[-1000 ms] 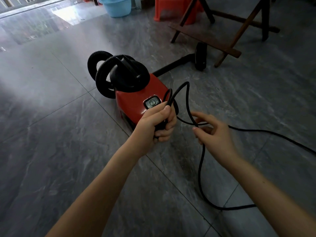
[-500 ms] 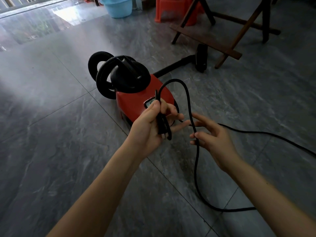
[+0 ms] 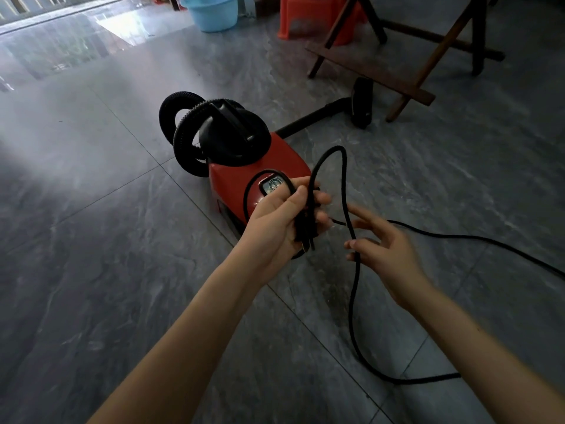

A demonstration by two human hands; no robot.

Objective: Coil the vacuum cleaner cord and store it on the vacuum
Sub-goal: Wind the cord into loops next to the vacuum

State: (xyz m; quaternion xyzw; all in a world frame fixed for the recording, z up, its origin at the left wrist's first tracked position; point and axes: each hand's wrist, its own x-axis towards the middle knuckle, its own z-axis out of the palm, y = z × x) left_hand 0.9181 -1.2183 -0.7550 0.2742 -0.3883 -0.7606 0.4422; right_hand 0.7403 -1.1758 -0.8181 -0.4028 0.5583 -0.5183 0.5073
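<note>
Since before, left hand (image 3: 275,228) clamps another loop of cord (image 3: 351,270); right hand (image 3: 388,255) fingers spread, cord draped across.

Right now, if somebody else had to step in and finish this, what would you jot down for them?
Left hand: gripping a few gathered loops of the black cord in front of the red vacuum.
Right hand: fingers spread, the cord running across them, not clamped.
Done: the first loops are gathered.
Left: most of the cord trails loose over the floor to the right; coil it all, then store it on the vacuum.
</note>
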